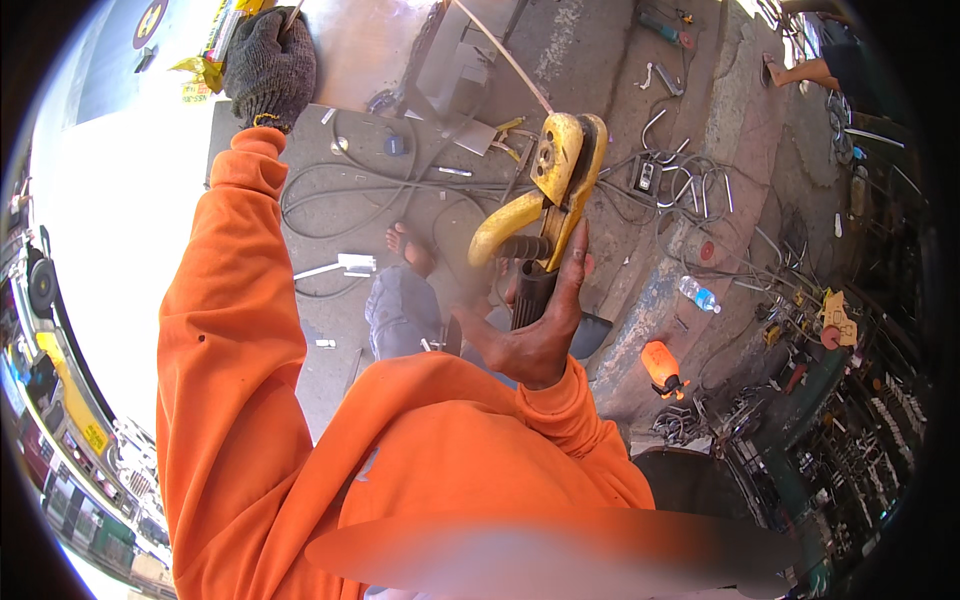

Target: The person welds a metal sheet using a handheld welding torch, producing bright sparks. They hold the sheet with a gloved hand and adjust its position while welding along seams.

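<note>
My right hand is bare and wrapped round the dark ribbed handle of a yellow welding electrode holder. A spring shows under its curved yellow lever. From its jaws a thin welding rod slants up and left to the top edge. My left hand, in a dark grey knit glove, is closed at the upper left over a bright metal sheet. A thin light rod pokes out at the top of its fist; the rest is hidden. Beside the glove lies a yellow packet.
Cables loop across the concrete floor. Pliers and a small blue object lie there. To the right are a water bottle, an orange bottle, bent metal rods and an angle grinder. Another person's leg shows upper right.
</note>
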